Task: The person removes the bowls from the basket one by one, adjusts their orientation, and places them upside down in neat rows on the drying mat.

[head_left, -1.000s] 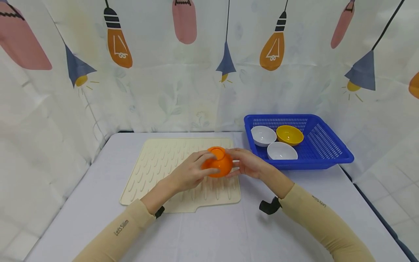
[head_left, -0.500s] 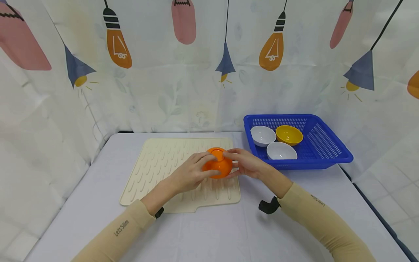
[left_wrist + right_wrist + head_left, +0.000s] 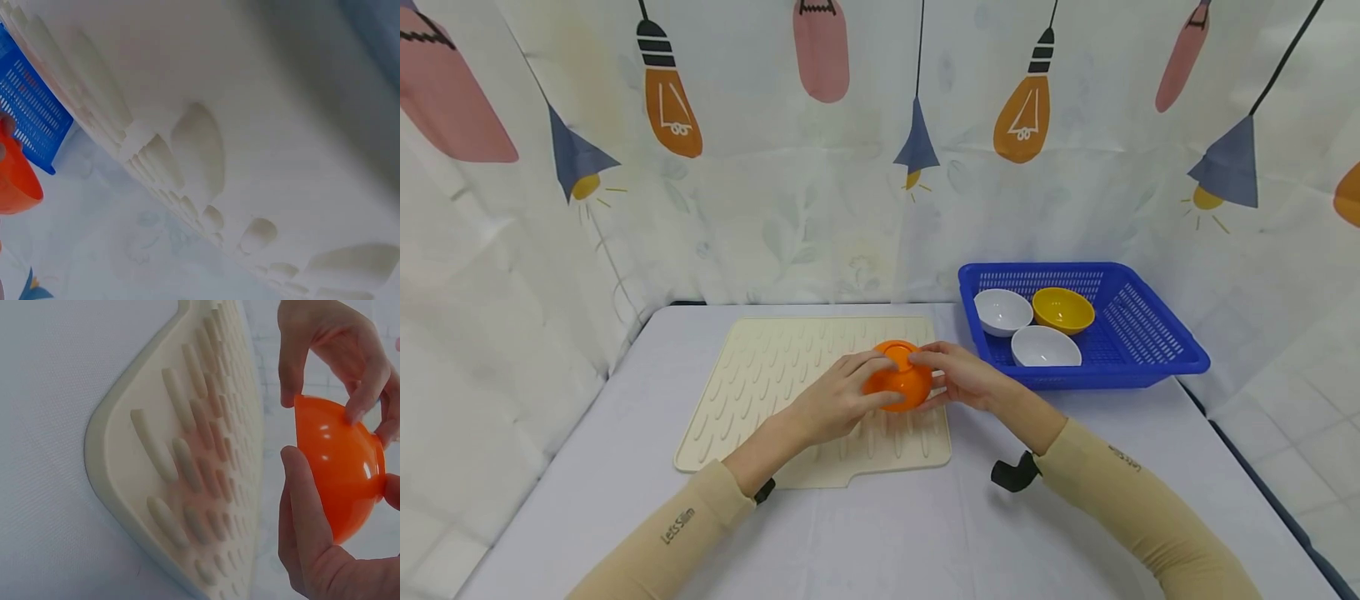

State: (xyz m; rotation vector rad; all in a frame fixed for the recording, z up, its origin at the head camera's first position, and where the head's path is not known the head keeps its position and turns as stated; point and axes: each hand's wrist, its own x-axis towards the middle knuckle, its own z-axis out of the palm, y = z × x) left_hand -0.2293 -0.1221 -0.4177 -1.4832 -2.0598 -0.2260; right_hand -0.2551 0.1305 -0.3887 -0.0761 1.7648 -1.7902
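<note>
While table (image 3: 887, 542) is partly covered by pale mat (image 3: 775, 367), blue basket (image 3: 1142, 377) is set at right. By curled fingers of left hand (image 3: 838, 392) and right hand (image 3: 962, 372), orange bowl (image 3: 337, 465) is gripped rim-down above mat; setting-down judged unfinished. Basketed: two white bowls (image 3: 1047, 347), yellow bowl (image 3: 1063, 312); whether done or waiting, cannot be told.

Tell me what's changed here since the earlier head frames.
The orange bowl shifted slightly down in the head view, and the right hand reached further over its base; nothing was visibly let go. The left hand keeps its hold; mat and basket look unchanged.
</note>
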